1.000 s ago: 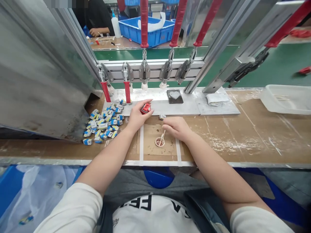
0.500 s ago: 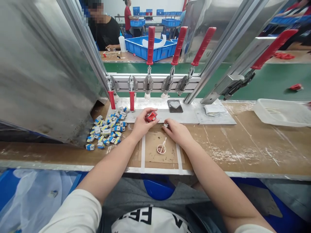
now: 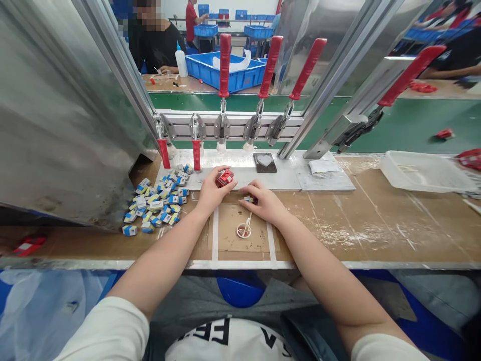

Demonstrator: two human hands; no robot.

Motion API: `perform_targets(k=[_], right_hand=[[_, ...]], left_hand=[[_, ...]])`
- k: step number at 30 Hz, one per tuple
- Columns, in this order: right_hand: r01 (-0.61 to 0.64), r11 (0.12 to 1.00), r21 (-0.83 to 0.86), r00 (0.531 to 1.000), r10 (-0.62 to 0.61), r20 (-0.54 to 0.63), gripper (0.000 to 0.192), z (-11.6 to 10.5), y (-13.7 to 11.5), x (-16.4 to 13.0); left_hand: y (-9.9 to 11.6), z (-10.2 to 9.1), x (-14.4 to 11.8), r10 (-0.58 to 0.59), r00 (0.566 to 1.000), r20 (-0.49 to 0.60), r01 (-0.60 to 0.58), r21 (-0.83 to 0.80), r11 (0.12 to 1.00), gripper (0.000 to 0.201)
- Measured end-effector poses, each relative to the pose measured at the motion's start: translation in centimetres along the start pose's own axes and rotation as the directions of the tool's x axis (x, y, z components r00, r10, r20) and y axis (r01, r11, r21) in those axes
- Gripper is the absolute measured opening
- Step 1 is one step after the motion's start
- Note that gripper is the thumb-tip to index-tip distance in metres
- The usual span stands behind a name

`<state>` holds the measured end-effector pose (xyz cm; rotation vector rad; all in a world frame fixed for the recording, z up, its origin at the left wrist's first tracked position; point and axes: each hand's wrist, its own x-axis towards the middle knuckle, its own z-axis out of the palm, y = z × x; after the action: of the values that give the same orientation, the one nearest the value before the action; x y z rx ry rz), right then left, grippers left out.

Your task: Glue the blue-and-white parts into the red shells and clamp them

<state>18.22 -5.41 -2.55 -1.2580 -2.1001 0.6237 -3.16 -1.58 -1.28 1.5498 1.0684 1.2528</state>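
My left hand is closed around a small red plastic part with dark openings, held above the metal plate's front edge. To its right, my right hand pinches a small blue, white and yellow block. It looks like the blocks in the pile left of my left hand. Just below my right hand stands a small white cup with reddish-brown residue and a thin stick leaning in it. The cup sits on a taped piece of cardboard.
Toggle clamps with red handles line a metal frame behind my hands. A dark square with a heart shape lies on the metal plate. A clear tray stands right; a red object lies far left. A co-worker sits opposite.
The red part has turned in my left hand. My right hand has turned the small block so its coloured side shows. The view has shifted slightly, and a red object now shows at the far left.
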Motion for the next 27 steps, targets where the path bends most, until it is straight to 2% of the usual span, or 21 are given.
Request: perform_targets(k=[3, 9, 12, 15, 18, 20, 22, 25, 27], right_hand=[[0.055, 0.996, -0.063, 0.995, -0.049, 0.092, 0.018, -0.5, 0.0, -0.2], [0.006, 0.999, -0.04, 0.995, -0.002, 0.1, 0.021, -1.6, 1.0, -0.3], [-0.041, 0.991, 0.126, 0.999, 0.043, -0.011, 0.023, -1.4, 1.0, -0.2], [-0.114, 0.922, 0.371, 0.977, 0.171, -0.124, 0.03, -1.1, 0.8, 0.0], [-0.162, 0.858, 0.488, 0.966, 0.238, -0.098, 0.027, -1.5, 0.4, 0.0], [-0.166, 0.862, 0.479, 0.98, 0.198, -0.016, 0.028, -2.0, -0.2, -0.2], [-0.122, 0.912, 0.392, 0.99, 0.086, 0.109, 0.036, -2.5, -1.0, -0.5], [0.042, 0.983, 0.178, 0.959, -0.09, 0.267, 0.049, -2.5, -2.0, -1.0], [0.145, 0.984, 0.101, 0.933, -0.17, 0.319, 0.049, -2.2, -2.3, -1.2]], left_hand=[[0.1, 0.0, 0.0, 0.044, 0.999, 0.005, -0.044, -0.003, 0.999, 0.049], [-0.5, 0.0, 0.0, 0.115, 0.993, 0.027, -0.114, -0.022, 0.993, 0.054], [-0.6, -0.1, 0.0, 0.135, 0.99, 0.041, -0.135, -0.005, 0.991, 0.053], [-0.4, -0.1, -0.1, 0.148, 0.987, 0.061, -0.15, 0.028, 0.988, 0.052], [0.0, 0.0, -0.4, 0.16, 0.984, 0.083, -0.165, 0.056, 0.985, 0.05], [0.2, 0.0, -0.5, 0.162, 0.983, 0.092, -0.169, 0.082, 0.982, 0.048], [0.2, 0.0, -0.6, 0.157, 0.983, 0.094, -0.167, 0.119, 0.979, 0.047], [0.2, 0.0, -0.7, 0.162, 0.981, 0.105, -0.179, 0.183, 0.967, 0.045], [0.2, -0.1, -0.7, 0.167, 0.98, 0.113, -0.188, 0.209, 0.96, 0.045]])
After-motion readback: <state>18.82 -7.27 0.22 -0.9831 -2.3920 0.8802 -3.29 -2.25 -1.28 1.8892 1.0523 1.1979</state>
